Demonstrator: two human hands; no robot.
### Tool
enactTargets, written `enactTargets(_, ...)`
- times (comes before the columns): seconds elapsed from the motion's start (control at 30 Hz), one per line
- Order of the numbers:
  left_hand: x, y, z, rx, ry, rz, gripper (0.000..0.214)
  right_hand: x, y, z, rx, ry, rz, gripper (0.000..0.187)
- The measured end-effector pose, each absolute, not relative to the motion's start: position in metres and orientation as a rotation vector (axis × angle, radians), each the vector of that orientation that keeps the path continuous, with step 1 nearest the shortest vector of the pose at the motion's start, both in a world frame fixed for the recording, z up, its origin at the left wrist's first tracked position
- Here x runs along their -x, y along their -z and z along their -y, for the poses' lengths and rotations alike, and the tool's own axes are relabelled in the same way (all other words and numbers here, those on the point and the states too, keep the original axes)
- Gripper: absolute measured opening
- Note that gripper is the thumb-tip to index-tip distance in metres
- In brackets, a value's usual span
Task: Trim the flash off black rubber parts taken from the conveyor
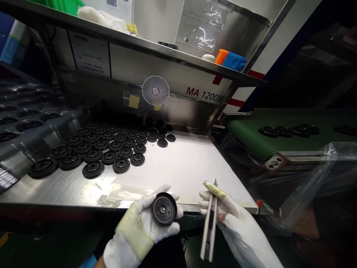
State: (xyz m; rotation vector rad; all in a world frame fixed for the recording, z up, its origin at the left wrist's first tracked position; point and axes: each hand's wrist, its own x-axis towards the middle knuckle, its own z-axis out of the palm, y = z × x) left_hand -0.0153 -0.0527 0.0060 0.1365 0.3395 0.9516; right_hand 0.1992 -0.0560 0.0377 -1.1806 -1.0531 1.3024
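In my gloved left hand (pixel 142 219) rests a round black plastic wheel-like part (pixel 164 209), its face with a small central hub turned up toward me. The fingers curl around its rim. My gloved right hand (pixel 223 208) is closed around a utility knife (pixel 209 229); its short blade points up and away, and a yellowish wrap covers the index finger. The two hands are apart, both in front of the table's near edge. Many similar black round parts (pixel 93 168) lie in rows on the left of the white-topped table (pixel 178 163).
Stacked clear trays (pixel 36 137) with black parts stand at the left. A small fan (pixel 155 91) hangs under the metal shelf (pixel 156 50). On the right, a green conveyor belt (pixel 251 137) carries more black parts, with clear plastic sheeting (pixel 309 186) below it.
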Motion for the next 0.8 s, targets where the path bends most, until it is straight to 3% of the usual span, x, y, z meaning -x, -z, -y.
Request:
enactTargets(0.1, 0.008, -0.003, 0.053, -0.312, -1.018, -0.486, 0.037, -0.191, -0.035, 0.064, 1.08, -1.297, 1.061, 0.042)
enactTargets(0.27, 0.0, 0.0, 0.056, -0.403, -1.002, -0.6, 0.044, -0.163, -0.009, 0.076, 1.141, -1.131, 1.128, 0.026)
enactTargets(0.4, 0.002, -0.002, 0.059, -0.386, -0.972, -0.616, 0.044, -0.145, -0.006, 0.075, 1.105, -1.271, 0.954, 0.031)
enactTargets(0.6, 0.002, -0.001, 0.06, -0.298, -0.874, -0.558, 0.049, -0.145, -0.014, 0.08, 1.019, -1.526, 0.685, 0.016)
enactTargets(0.8, 0.0, -0.008, 0.061, -0.261, -0.892, -0.492, 0.04, -0.133, -0.005, 0.087, 0.925, -1.656, 0.434, 0.014)
